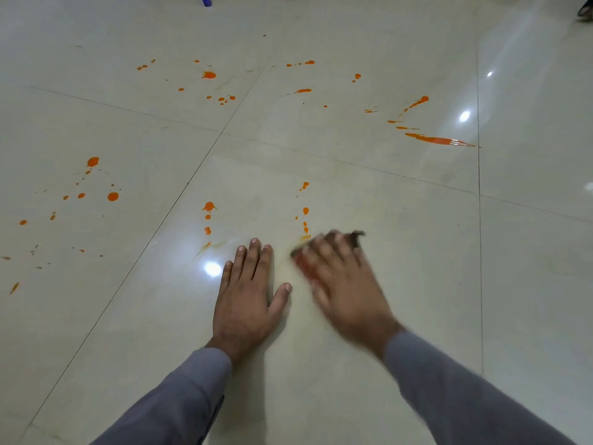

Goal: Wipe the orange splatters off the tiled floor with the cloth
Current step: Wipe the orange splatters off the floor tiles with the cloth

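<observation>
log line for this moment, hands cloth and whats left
left hand: flat on floor, empty | right hand: pressing cloth, motion-blurred | orange splatters: many remain ahead, left and far right

I see left hand flat, palm down, fingers spread | right hand blurred, palm down, fingers extended | both forearms in grey sleeves

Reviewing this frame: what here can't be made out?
Head view only:
- cloth: mostly hidden under the motion-blurred right hand; shape and size unclear.
- blue object: cut off by the top edge.
- dark object: cut off at the top-right corner.
- floor beneath the flat left hand: hidden.
</observation>
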